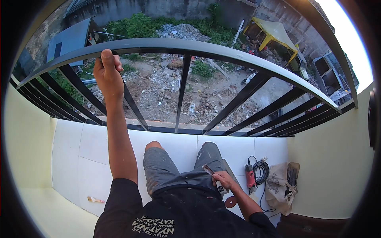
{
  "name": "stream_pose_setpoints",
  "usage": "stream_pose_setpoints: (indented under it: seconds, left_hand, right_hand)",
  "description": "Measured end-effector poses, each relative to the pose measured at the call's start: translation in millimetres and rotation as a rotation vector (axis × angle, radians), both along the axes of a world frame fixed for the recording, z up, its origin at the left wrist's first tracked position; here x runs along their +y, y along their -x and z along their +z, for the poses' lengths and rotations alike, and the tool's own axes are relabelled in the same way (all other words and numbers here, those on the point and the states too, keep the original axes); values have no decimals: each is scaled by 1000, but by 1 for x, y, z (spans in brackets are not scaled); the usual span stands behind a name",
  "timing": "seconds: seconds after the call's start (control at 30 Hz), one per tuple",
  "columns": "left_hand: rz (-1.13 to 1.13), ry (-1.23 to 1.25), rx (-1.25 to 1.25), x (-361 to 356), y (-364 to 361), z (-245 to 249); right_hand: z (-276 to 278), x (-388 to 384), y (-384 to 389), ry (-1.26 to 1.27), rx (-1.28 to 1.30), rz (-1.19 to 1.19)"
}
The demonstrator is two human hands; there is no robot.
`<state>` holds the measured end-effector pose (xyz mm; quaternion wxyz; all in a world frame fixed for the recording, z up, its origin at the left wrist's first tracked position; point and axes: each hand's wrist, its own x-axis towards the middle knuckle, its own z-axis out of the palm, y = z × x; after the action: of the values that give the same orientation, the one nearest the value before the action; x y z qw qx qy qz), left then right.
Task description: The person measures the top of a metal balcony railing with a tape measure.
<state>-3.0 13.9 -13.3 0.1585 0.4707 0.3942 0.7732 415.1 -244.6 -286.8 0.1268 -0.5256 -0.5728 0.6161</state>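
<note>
My left hand (108, 71) is raised to the black metal railing (158, 44), its fingers curled around the top of a bar just under the top rail, thumb up against the rail. Down by my right thigh, my right hand (224, 180) is closed around a small tool with a white-and-black handle (220, 188) and a flat metal blade (208, 169) that points up and left. Just below that hand a dark red disc (230, 202) lies on the floor.
On the white tiles (93, 144) at the right are a red power tool (250, 177), its coiled black cable (261, 173) and a beige bag (281, 186). A paintbrush (95, 200) lies at the lower left. Yellowish walls stand either side; rubble lies beyond the railing.
</note>
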Motion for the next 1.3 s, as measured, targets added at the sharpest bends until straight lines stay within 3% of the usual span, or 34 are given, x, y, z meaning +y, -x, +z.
stream_pose_setpoints:
  seconds: [0.43,0.9,1.3]
  left_hand:
    - [9,3,0,0,-1,0]
    - [21,12,14,1,0,-1]
    - [15,9,6,0,-1,1]
  right_hand:
    - [-9,-5,-2,72,162,-104]
    - [-3,-2,1,87,145,-98]
    - [-10,1,0,19,-15,0]
